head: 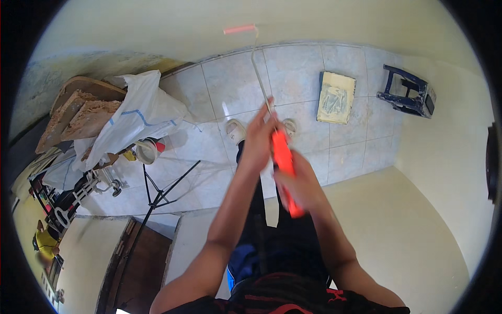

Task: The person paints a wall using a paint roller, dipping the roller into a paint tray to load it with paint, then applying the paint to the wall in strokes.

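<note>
A paint roller with a bright orange handle point(283, 153) slants away from my body. My left hand point(259, 135) closes around the wire frame point(259, 74) where it meets the handle. Lower down, my right hand point(300, 182) grips the handle itself and looks blurred. At the far end of the frame, the pink roller sleeve point(239, 29) is at the pale wall point(298, 19); whether it touches cannot be told. A paint tray point(337, 97) with cream paint smeared in it lies on the floor tiles, to the right of my feet.
A dark blue plastic stool point(408, 90) lies on its side at right. Leftward are a white woven sack point(149, 100), broken boards point(90, 117), a bucket point(147, 152) and a black tripod stand point(159, 198). Another person in a yellow shirt point(46, 243) is at far left.
</note>
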`<state>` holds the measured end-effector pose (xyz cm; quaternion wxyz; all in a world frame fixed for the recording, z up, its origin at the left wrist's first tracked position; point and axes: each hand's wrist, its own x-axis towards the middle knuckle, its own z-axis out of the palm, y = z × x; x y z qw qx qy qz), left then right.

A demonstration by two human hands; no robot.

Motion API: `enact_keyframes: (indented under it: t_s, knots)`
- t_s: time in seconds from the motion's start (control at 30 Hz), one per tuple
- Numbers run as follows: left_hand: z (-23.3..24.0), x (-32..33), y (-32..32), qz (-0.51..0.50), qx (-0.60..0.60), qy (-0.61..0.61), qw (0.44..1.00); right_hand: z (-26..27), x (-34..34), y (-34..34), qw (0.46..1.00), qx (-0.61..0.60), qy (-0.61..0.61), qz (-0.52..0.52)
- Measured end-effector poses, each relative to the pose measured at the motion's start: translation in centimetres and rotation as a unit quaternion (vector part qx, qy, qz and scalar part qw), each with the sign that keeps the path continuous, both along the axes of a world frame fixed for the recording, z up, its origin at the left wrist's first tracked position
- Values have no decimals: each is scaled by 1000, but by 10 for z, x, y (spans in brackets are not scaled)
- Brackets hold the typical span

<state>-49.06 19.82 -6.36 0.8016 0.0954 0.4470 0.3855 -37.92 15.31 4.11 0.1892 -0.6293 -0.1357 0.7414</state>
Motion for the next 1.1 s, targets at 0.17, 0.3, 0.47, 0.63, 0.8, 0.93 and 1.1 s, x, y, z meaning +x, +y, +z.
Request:
enact_keyframes:
  t_s: [0.17, 0.3, 0.47, 0.63, 0.8, 0.93, 1.1]
  knots:
    - [80, -6, -16, -8, 6, -31, 999, 79, -1, -19, 1000, -12, 22, -14]
    - [-47, -3, 42, -1, -4, 82, 997, -50, -5, 42, 998, 42, 6, 40]
    - [-143, -27, 70, 25, -55, 57, 997, -153, -39, 69, 997, 75, 19, -14]
    - [8, -30, 2, -4, -1, 37, 999, -5, -33, -3, 998, 56, 17, -4]
    - [67, -36, 0, -10, -10, -27, 1000, 60, -33, -11, 999, -12, 45, -27]
    - [-83, -49, 60, -32, -9, 89, 995, -86, -43, 48, 998, 47, 48, 2]
    - [-130, -64, 60, -43, -44, 58, 996, -137, -63, 44, 996, 69, 50, -20]
